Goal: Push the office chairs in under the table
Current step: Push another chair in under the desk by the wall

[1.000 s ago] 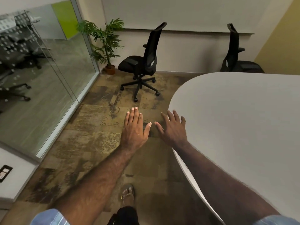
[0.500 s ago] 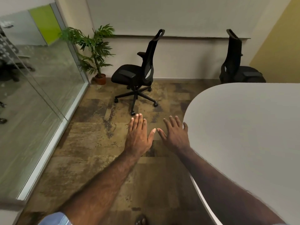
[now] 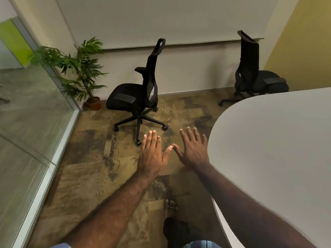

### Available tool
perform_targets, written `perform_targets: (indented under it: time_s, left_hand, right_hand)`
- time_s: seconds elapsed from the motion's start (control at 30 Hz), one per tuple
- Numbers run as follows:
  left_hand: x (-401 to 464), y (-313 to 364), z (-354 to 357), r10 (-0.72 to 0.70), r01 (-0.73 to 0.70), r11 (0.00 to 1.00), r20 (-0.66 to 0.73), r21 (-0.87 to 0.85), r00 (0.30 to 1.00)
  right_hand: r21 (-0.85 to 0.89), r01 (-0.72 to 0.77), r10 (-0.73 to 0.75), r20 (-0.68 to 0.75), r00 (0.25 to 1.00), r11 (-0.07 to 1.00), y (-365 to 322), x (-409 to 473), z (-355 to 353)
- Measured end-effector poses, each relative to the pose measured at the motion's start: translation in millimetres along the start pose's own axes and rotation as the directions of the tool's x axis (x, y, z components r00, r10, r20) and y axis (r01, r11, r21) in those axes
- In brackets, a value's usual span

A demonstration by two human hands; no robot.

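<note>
A black office chair [image 3: 138, 97] stands on the carpet ahead, away from the table, its seat facing left. A second black office chair [image 3: 254, 77] stands further right by the far wall, partly hidden behind the table's curved end. The white table [image 3: 268, 140] fills the right side. My left hand [image 3: 152, 154] and my right hand [image 3: 193, 149] are stretched forward side by side, palms down, fingers spread, holding nothing. Both hands hover just short of the near chair's wheeled base, without touching it. My right hand is beside the table's rounded edge.
A potted plant [image 3: 84, 72] stands in the far left corner beside a glass wall [image 3: 32, 140]. Patterned brown carpet [image 3: 100, 167] lies between me and the chairs. My sandalled foot [image 3: 171, 204] shows below my arms.
I have moved forward: the near chair and the plant are larger and closer. My hands stay stretched out and empty, slightly more spread apart.
</note>
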State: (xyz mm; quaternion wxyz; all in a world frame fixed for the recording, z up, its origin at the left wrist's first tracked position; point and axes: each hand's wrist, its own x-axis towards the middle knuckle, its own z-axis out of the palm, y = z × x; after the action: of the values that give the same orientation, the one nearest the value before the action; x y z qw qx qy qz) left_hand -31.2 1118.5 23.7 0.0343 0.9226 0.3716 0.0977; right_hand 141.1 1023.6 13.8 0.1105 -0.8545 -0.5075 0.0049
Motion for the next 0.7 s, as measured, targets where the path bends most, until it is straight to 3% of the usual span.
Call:
perform_targets:
  time_s: [0.27,0.7]
  left_hand:
    - [163,-15,31,0.05,-0.054,0.998,0.088,0.038,0.995]
    - [375,19,74,0.142,-0.132,0.987,0.096,-0.095,0.985]
  right_hand:
    - [-0.023,-0.043,0.045,0.056,0.997,0.999,54,156,9]
    - [0.012,-0.188,0.189,-0.011,0.982,0.982,143,326,6]
